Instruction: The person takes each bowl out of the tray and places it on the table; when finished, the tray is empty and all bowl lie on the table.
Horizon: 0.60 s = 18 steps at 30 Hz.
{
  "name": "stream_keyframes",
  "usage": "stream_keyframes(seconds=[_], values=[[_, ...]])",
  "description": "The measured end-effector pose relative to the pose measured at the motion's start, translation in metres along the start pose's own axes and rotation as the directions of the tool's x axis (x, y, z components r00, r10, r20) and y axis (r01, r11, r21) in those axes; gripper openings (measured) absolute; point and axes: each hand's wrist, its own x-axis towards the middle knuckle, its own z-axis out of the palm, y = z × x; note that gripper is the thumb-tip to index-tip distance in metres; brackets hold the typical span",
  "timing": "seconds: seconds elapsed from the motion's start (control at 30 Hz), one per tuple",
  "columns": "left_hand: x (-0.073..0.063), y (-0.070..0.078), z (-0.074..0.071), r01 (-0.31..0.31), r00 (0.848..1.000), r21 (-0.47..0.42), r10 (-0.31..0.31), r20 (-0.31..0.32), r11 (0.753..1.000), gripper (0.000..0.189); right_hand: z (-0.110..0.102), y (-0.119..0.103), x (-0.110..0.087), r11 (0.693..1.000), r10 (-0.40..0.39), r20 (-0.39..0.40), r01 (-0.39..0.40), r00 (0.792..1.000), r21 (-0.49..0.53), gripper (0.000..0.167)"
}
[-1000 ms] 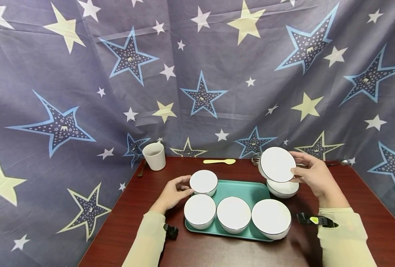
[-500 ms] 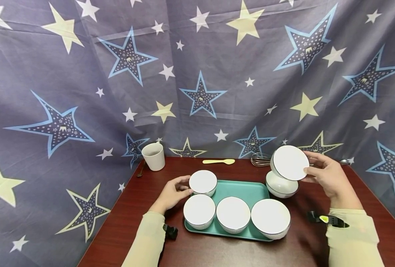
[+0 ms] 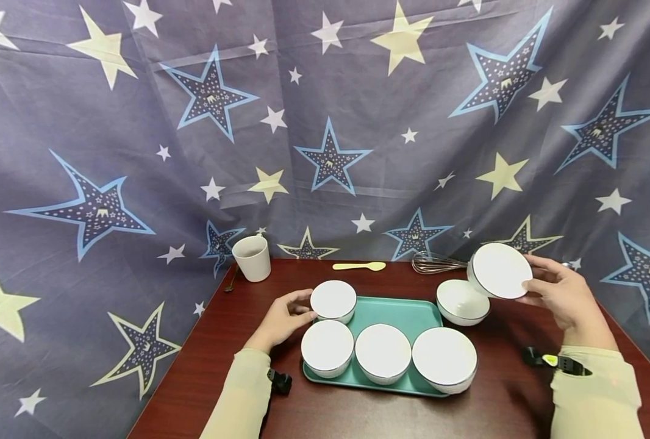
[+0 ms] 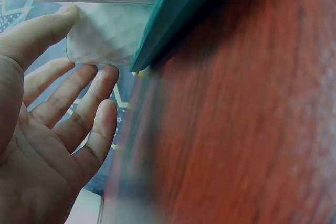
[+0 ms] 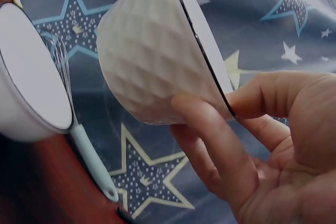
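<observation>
My right hand (image 3: 563,296) pinches the rim of a white dark-rimmed bowl (image 3: 500,270), its thumb at the rim and fingers on the diamond-textured outer wall (image 5: 152,51). This bowl hangs tilted above the table, right of and partly overlapping another white bowl (image 3: 461,303) standing beside the tray. My left hand (image 3: 282,320) holds the left side of the back-left bowl (image 3: 334,300) on the green tray (image 3: 396,314), thumb and fingertips against its wall (image 4: 107,35). Three more bowls line the tray's front: left (image 3: 327,347), middle (image 3: 383,353) and right (image 3: 444,358).
A white mug (image 3: 252,259) stands at the back left with a small dark-handled spoon (image 3: 230,281) beside it. Along the back edge lie a yellow spoon (image 3: 359,266) and a whisk (image 3: 435,263). A star-patterned cloth (image 3: 325,91) hangs behind the wooden table (image 3: 358,417).
My right hand has moved right with its bowl, uncovering more of the bowl beneath and the whisk. My left hand and the tray's bowls have stayed in place.
</observation>
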Motion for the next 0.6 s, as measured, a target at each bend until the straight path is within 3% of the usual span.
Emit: stream_keyframes(seconds=[0.6], values=[[0.0, -0.001, 0.001, 0.001, 1.0, 0.009, -0.001, -0.013, 1.0, 0.056, -0.032, 0.016, -0.005, 0.993, 0.116, -0.067, -0.118, 0.991, -0.016, 0.063]])
